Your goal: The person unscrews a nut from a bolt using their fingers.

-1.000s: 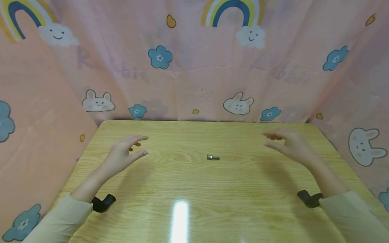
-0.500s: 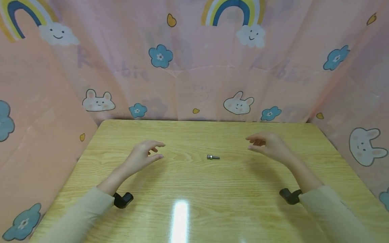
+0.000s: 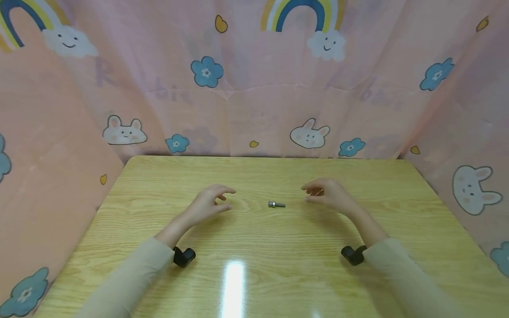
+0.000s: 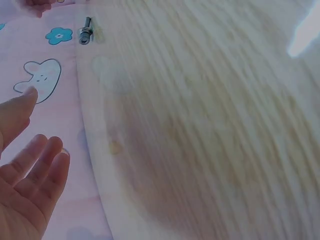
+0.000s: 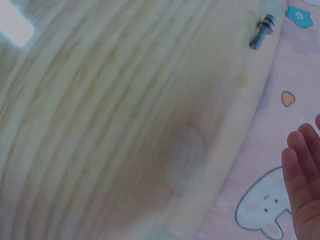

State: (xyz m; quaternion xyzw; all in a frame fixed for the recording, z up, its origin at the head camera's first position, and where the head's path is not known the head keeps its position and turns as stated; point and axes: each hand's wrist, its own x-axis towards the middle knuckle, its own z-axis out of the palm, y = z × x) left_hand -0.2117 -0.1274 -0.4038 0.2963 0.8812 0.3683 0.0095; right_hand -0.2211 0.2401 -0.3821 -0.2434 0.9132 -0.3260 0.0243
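A small metal bolt (image 3: 280, 205) with a nut on it, close to its head, lies flat near the middle of the table. Its head points left and its threaded end right. My left hand (image 3: 207, 203) hovers to the left of the bolt, thumb and fingers apart and holding nothing. To the right of the bolt, my right hand (image 3: 328, 194) is held over the table, its fingers loosely bent and nothing in them. Both wrist views show the same bolt (image 4: 86, 31) lying well off from the fingers; the right wrist view catches just part of the right hand (image 5: 303, 172).
The wooden table (image 3: 254, 238) has a glossy top with a bright light reflection (image 3: 233, 287) toward the front. A pink curtain (image 3: 238, 110) printed with rabbits, flowers and rainbows hangs along its back and sides. Each wrist wears a black camera mount (image 3: 184, 256).
Both hands have moved inward over the table toward the bolt, the left one rightward and the right one leftward. The bolt has stayed in place on the table.
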